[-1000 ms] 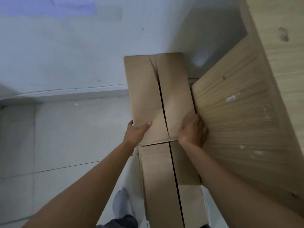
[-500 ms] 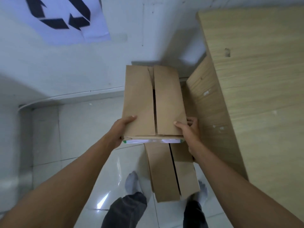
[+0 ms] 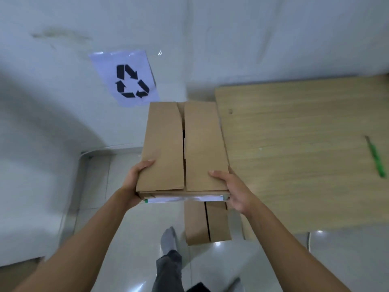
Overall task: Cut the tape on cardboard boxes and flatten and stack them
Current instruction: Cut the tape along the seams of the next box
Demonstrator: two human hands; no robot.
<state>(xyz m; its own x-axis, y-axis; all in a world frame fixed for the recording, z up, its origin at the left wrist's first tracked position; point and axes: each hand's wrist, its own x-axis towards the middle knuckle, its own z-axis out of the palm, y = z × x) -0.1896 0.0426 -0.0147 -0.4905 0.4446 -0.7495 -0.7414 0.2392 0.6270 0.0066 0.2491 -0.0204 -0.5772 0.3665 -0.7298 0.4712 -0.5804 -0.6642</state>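
With my left hand (image 3: 134, 182) and right hand (image 3: 233, 192) gripping its near corners, the flat brown cardboard box (image 3: 183, 148) looks done bar stacking

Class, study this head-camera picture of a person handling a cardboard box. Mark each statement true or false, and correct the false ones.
1. The left hand and the right hand both hold the brown cardboard box at its near end. True.
2. A cutter lies on the floor tiles. False: the green-handled cutter lies on the light wooden table.
3. A white paper sheet with a black recycling symbol is on the wall beyond the box. True.
4. The right hand grips the cutter. False: it grips the box, and the cutter lies apart from both hands.
5. The foot below the box wears a grey sock. True.
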